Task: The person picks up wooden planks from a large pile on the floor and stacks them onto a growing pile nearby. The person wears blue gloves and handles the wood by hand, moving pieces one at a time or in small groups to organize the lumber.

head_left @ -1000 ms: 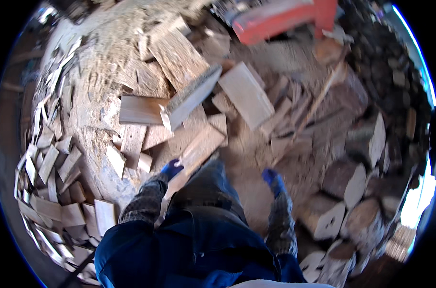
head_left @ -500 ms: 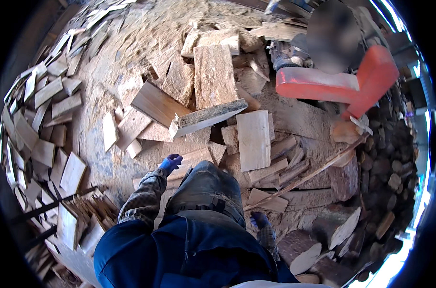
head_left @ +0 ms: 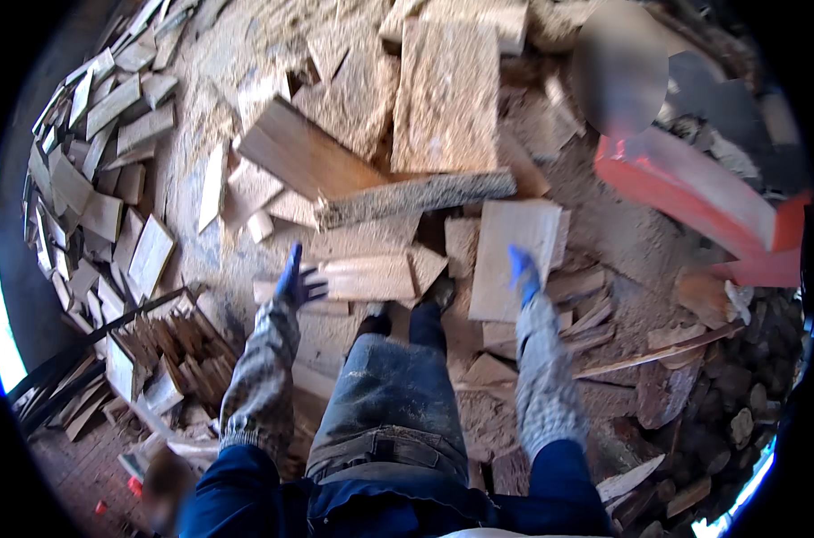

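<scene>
Both my hands wear blue gloves and reach forward. My left hand [head_left: 299,280], its fingers spread and nothing in them, is just beside the left end of a low pale plank [head_left: 367,278]. Over the right side of a light rectangular board [head_left: 501,260] is my right hand [head_left: 522,271], fingers stretched out; contact with the board cannot be made out. Ahead of both hands, a bark-edged slab [head_left: 416,199] lies crosswise. Behind it are a wide sawdust-coated board [head_left: 447,99] and a slanting brown board [head_left: 308,152].
Cut boards [head_left: 89,193] are heaped at the left, with stacked thin pieces [head_left: 178,341] nearer me. A red metal beam [head_left: 685,193] stands at the right beside a blurred patch. Below it are a long thin stick [head_left: 653,352] and piled logs [head_left: 721,421]. Sawdust covers the ground.
My right hand has come up from beside my hip to over the light board. My left hand has stretched forward, fingers spreading. The view has shifted, with the board pile now closer.
</scene>
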The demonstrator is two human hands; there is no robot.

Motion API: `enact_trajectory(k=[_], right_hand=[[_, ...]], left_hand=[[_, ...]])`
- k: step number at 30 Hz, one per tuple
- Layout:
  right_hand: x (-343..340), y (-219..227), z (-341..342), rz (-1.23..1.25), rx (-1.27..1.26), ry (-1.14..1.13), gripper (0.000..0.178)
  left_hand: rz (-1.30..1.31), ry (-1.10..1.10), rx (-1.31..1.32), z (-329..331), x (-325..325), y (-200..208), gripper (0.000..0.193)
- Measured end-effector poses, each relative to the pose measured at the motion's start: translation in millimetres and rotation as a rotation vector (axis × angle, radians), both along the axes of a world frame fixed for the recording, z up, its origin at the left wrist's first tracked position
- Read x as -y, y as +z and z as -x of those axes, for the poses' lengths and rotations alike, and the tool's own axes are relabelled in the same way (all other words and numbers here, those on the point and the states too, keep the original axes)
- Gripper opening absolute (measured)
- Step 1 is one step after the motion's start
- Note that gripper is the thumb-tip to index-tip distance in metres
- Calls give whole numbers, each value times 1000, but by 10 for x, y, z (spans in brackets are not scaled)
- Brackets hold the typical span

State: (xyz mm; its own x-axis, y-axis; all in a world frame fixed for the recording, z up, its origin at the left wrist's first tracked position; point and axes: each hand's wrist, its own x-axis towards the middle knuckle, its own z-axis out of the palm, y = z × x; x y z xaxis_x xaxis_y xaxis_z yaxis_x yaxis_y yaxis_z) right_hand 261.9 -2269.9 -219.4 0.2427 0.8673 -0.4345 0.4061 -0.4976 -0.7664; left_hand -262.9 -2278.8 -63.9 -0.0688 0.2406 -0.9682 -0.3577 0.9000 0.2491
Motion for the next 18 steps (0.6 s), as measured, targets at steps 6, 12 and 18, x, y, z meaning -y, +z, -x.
enact_trajectory(k=[6,12,18], right_hand=[[-2132,-323,151,-14,-59,6,51],[-2483,-505,472,507,-176,-43,71],[-2386,-974,430,268,130,136,44]], left_hand=[[-58,253,194,78,-990,-823,106],[-109,359,450,86,-988,-1243,71],[-208,560,359,33,-37,-1435,41]])
